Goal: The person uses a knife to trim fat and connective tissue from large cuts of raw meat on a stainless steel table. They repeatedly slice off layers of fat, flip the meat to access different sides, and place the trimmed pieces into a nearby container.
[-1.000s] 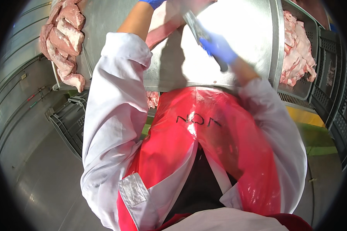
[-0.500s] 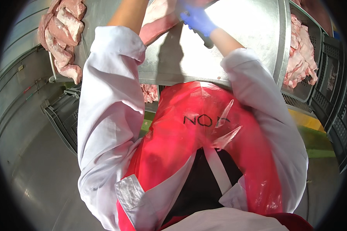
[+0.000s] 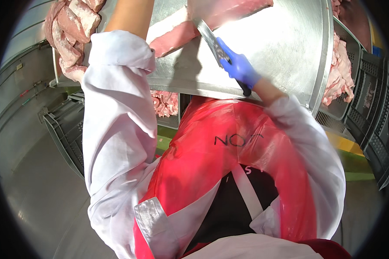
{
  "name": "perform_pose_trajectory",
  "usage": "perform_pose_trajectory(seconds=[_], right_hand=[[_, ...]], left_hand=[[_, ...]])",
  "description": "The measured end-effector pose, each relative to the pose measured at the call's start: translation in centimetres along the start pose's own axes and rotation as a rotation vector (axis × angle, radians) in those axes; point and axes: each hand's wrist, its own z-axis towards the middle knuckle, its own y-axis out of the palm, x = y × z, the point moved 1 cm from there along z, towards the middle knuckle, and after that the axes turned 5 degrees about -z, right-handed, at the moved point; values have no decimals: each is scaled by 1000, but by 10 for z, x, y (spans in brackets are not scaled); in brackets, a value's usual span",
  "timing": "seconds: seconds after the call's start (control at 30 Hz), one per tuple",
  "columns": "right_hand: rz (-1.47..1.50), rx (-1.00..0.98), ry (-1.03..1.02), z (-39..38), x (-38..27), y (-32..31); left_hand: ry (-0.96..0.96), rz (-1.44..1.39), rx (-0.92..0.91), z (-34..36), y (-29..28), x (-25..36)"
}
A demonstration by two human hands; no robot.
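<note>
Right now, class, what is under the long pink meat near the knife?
The meat, near the knife in the right hand, lies on a metal table. Whatever is directly beneath it is covered.

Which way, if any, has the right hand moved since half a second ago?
Yes: the right hand has moved closer to the near edge of the metal table.

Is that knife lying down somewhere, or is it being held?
Held: the right hand, in a blue glove, grips the knife by its dark handle.
</note>
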Motion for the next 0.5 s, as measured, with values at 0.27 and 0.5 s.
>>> perform_pose_trajectory(seconds=[0.27,0.5], right_hand=[[25,126,50,76,-42,30],[-31,1,225,108,-78,42]], left_hand=[[57,-116,-17,-13,-6,34],[93,-282,-20,-50,-45,58]])
